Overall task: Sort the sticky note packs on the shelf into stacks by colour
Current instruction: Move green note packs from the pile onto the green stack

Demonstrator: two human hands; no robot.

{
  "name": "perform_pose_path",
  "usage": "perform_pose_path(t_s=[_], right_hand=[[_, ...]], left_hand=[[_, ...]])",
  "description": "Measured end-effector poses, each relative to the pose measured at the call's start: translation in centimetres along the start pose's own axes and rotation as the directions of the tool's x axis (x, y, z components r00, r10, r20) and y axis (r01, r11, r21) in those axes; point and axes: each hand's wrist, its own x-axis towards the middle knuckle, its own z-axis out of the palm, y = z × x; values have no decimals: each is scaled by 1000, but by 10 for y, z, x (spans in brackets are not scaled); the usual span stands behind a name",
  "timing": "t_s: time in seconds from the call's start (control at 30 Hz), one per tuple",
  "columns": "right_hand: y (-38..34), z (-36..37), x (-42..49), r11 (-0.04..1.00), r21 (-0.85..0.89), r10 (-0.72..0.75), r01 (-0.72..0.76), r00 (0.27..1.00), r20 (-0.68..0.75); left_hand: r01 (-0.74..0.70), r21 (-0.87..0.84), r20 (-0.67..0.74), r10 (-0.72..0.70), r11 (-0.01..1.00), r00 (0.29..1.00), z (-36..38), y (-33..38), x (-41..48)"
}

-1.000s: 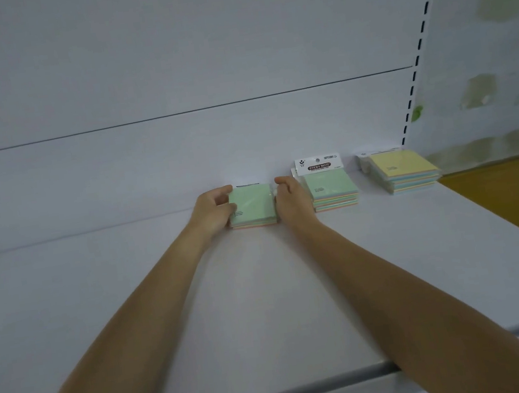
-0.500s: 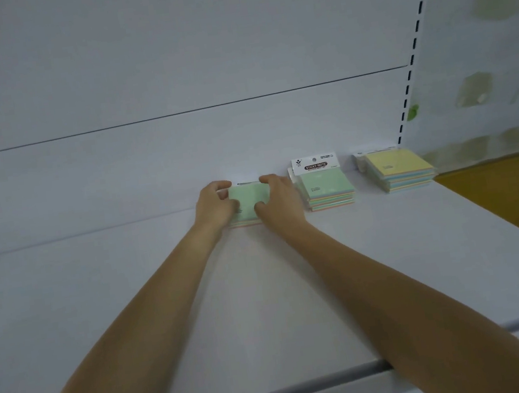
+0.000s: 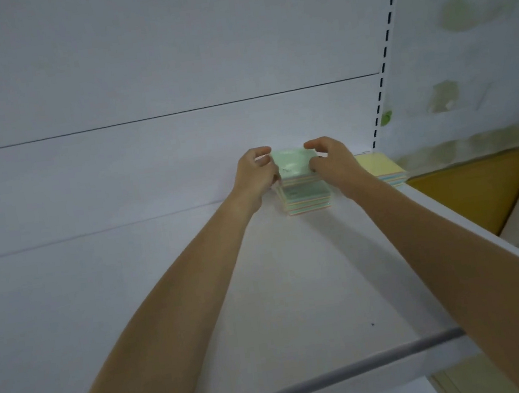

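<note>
Both hands grip one green pack at the shelf's back edge.
Left hand (image 3: 255,177) and right hand (image 3: 329,164) pinch the green pack (image 3: 293,163) directly over the green stack (image 3: 306,198) (contact unclear), with the yellow stack (image 3: 379,164) near the back right corner. White shelf (image 3: 297,290), white back panel (image 3: 135,64), slotted upright (image 3: 385,57), stained wall (image 3: 478,35).

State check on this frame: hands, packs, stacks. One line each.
Left hand: grips the held pack at its left edge.
Right hand: grips its right edge.
held pack: green top, off the shelf, just over the green stack; contact unclear.
green stack: upright on the shelf.
Yellow stack: on the shelf, right of the green stack, partly hidden by the right hand.
</note>
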Motion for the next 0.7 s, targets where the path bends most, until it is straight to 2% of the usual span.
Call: perform_pose_path(t_s=[0.23, 0.43, 0.7], right_hand=[[17, 7, 0, 994, -77, 77, -71, 994, 78], [26, 9, 1, 994, -40, 106, -103, 991, 77], [26, 11, -4, 987, -143, 78, -77, 997, 4]], left_hand=[[72, 101, 42, -76, 992, 996, -3, -22, 13], [96, 123, 56, -104, 988, 993, -6, -23, 10], [95, 115, 53, -102, 989, 993, -5, -25, 2]])
